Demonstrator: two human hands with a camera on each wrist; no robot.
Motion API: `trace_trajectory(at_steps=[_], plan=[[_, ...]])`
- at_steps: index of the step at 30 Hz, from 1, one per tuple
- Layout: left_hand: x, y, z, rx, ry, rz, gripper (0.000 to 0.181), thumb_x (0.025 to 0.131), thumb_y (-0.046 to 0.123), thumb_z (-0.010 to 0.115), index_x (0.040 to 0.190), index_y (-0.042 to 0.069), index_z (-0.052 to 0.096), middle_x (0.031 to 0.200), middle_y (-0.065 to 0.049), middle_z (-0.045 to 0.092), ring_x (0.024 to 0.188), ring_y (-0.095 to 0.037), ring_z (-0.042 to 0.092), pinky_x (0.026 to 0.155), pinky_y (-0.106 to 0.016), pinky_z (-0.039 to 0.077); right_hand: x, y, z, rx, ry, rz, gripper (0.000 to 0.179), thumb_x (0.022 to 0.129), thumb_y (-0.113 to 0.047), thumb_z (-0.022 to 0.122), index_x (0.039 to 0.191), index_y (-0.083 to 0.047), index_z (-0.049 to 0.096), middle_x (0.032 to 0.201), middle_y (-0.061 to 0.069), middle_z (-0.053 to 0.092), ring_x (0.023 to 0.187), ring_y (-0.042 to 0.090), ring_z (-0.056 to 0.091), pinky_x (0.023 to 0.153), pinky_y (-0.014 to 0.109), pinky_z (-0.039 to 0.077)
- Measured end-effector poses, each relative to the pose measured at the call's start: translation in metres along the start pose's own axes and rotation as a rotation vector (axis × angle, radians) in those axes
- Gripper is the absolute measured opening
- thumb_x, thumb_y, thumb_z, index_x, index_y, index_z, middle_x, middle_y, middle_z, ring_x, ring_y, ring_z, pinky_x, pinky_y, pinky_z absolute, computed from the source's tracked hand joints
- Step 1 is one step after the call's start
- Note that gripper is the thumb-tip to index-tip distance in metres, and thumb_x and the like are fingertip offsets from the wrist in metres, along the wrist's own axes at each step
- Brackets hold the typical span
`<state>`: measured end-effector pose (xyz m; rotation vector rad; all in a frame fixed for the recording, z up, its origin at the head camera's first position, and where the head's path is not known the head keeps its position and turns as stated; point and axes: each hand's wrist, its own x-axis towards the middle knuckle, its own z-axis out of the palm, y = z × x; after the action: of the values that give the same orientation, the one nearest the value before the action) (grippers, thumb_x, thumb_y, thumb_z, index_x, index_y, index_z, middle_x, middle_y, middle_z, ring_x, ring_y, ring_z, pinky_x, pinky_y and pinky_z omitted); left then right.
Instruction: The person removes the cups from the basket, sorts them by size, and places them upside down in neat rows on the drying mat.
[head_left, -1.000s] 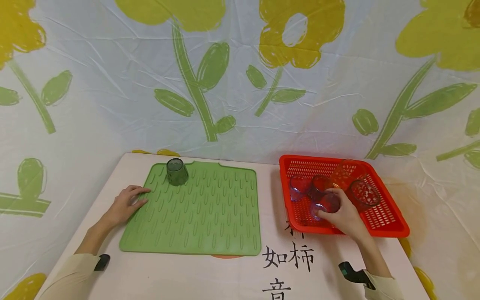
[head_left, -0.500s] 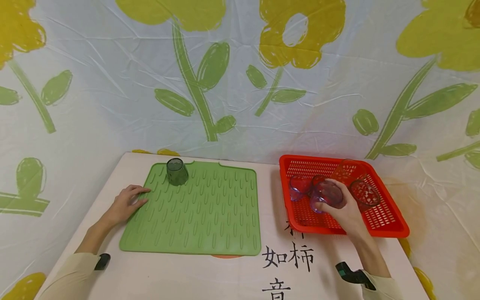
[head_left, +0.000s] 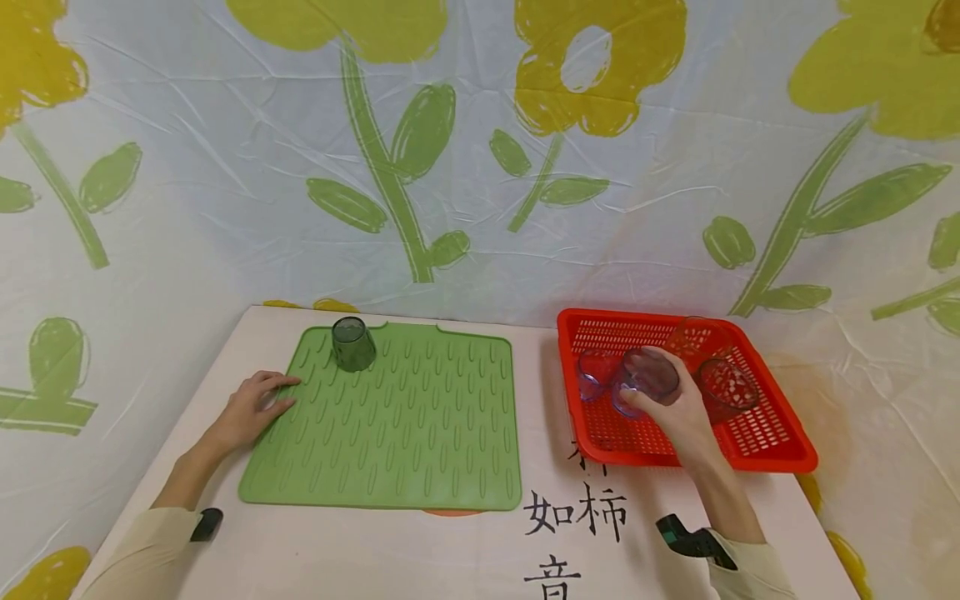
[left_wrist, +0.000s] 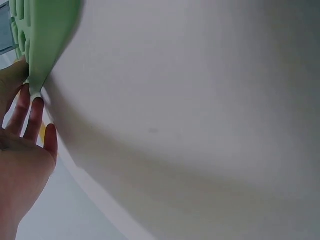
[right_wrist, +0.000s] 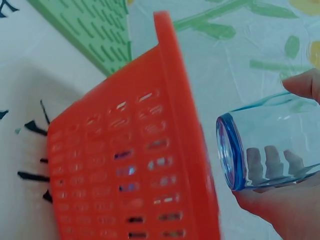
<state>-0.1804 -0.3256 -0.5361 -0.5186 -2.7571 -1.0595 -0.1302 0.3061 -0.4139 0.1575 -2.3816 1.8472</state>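
Over the red basket (head_left: 776, 446), my right hand (head_left: 686, 421) grips a clear, blue-tinted drinking glass (right_wrist: 275, 132). The right wrist view shows the thumb on one side of it and several fingers seen through its wall, with the thick blue base pointing at the basket. My left hand (head_left: 251, 410) lies at the left edge of the green ridged drying mat (head_left: 420, 417), thumb and fingertips touching that edge. On the mat's far left part stands a dark grey-green glass (head_left: 353, 346).
Still inside the basket are a bluish glass (head_left: 594, 375) at left, an amber glass (head_left: 697, 337) at the back and a dark glass (head_left: 727, 387) at right. A floral cloth (head_left: 480, 183) hangs behind the white table (head_left: 360, 550), which bears black characters.
My right hand has raised the blue-tinted glass from among the others in the basket and shifted slightly left. The left hand stays at the mat's edge.
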Motion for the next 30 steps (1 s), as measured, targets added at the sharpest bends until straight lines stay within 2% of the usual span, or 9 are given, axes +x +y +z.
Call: trace_trajectory(at_steps=[9, 15, 19, 23, 26, 30], plan=[[0.0, 0.005, -0.005, -0.024, -0.025, -0.013, 0.035, 0.095, -0.001, 0.071, 0.127, -0.009, 0.063, 0.122, -0.03, 0.059, 0.116, -0.053, 0.052, 0.096, -0.069, 0.039, 0.007, -0.01, 0.014, 0.008, -0.028, -0.008, 0.062, 0.098, -0.007, 0.071, 0.152, -0.005, 0.041, 0.144, 0.01, 0.055, 0.126, 0.012, 0.056, 0.1, 0.014, 0.045], [0.001, 0.007, -0.007, -0.022, -0.028, -0.066, 0.035, 0.098, 0.002, 0.069, 0.13, -0.01, 0.061, 0.123, -0.028, 0.06, 0.115, -0.047, 0.056, 0.095, -0.061, 0.045, 0.012, -0.015, 0.024, 0.017, -0.028, 0.002, 0.064, 0.095, -0.006, 0.074, 0.151, -0.007, 0.042, 0.143, 0.014, 0.054, 0.125, 0.015, 0.054, 0.098, 0.015, 0.047], [0.002, 0.01, -0.008, -0.023, -0.02, -0.092, 0.036, 0.1, 0.005, 0.067, 0.132, -0.009, 0.06, 0.123, -0.027, 0.06, 0.11, -0.044, 0.059, 0.09, -0.052, 0.05, 0.015, -0.017, 0.031, 0.014, -0.037, 0.011, 0.065, 0.095, -0.007, 0.074, 0.152, -0.008, 0.041, 0.144, 0.016, 0.051, 0.125, 0.021, 0.052, 0.097, 0.016, 0.049], [0.004, 0.016, -0.008, -0.033, 0.008, -0.089, 0.035, 0.101, 0.005, 0.065, 0.133, -0.01, 0.059, 0.123, -0.028, 0.06, 0.107, -0.042, 0.06, 0.085, -0.037, 0.053, 0.016, -0.02, 0.037, -0.011, -0.027, 0.047, 0.067, 0.095, -0.011, 0.075, 0.152, -0.012, 0.041, 0.143, 0.013, 0.049, 0.126, 0.023, 0.048, 0.094, 0.016, 0.05], [0.006, 0.021, -0.007, -0.041, 0.037, -0.086, 0.034, 0.102, 0.005, 0.064, 0.132, -0.01, 0.06, 0.121, -0.028, 0.061, 0.102, -0.037, 0.061, 0.078, -0.023, 0.052, 0.019, -0.021, 0.043, -0.016, -0.027, 0.069, 0.069, 0.094, -0.014, 0.077, 0.152, -0.015, 0.04, 0.144, 0.011, 0.049, 0.128, 0.024, 0.047, 0.094, 0.017, 0.05], [0.009, 0.031, -0.004, -0.054, 0.054, -0.086, 0.034, 0.102, 0.006, 0.064, 0.133, -0.008, 0.061, 0.121, -0.026, 0.063, 0.097, -0.026, 0.06, 0.075, -0.017, 0.048, 0.023, -0.022, 0.052, -0.002, -0.04, 0.082, 0.071, 0.092, -0.015, 0.079, 0.152, -0.015, 0.04, 0.145, 0.01, 0.048, 0.13, 0.026, 0.046, 0.095, 0.019, 0.05]])
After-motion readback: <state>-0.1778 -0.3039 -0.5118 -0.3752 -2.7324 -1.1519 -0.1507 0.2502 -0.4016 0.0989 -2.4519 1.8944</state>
